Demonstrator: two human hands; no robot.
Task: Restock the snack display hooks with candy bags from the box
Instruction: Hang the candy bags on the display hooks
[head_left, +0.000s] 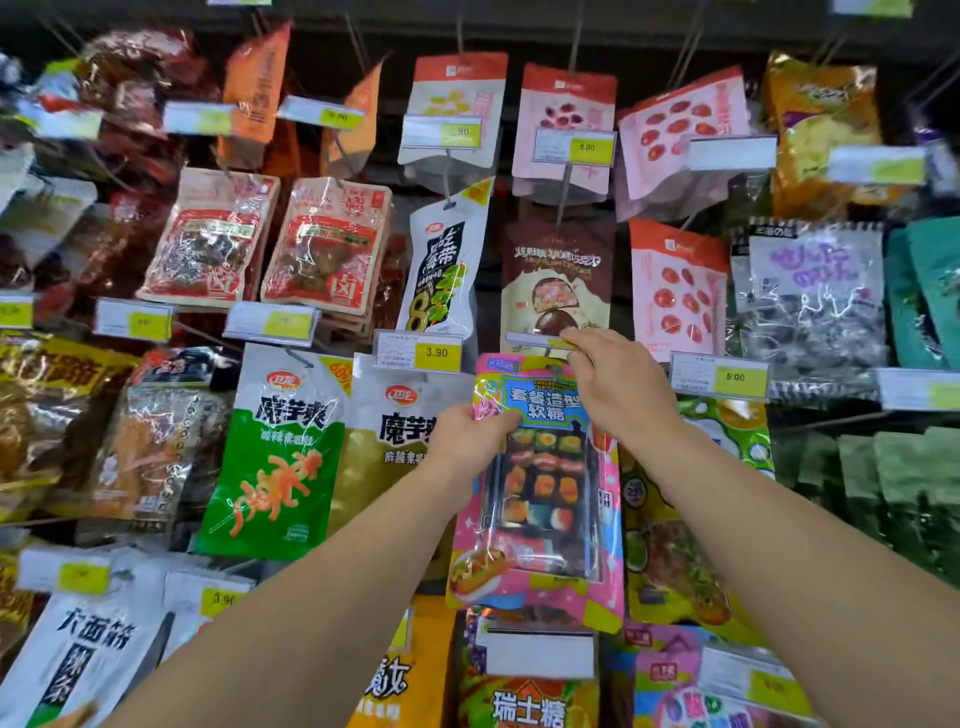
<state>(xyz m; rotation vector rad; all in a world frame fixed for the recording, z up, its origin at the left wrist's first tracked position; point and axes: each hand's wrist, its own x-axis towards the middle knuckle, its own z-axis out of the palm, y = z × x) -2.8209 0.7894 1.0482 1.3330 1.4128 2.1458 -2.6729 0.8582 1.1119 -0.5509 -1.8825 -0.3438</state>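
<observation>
Hands (467, 436) on upright candy bag (545, 493)

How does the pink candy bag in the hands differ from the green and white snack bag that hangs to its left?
The pink candy bag is gripped by the left hand at its upper left edge, with the right hand at its top; the green and white bag hangs untouched. The pink candy bag has a dark window showing small sushi-shaped sweets; the green and white bag pictures orange strips. Both are glossy, upright and carry large Chinese lettering.
</observation>
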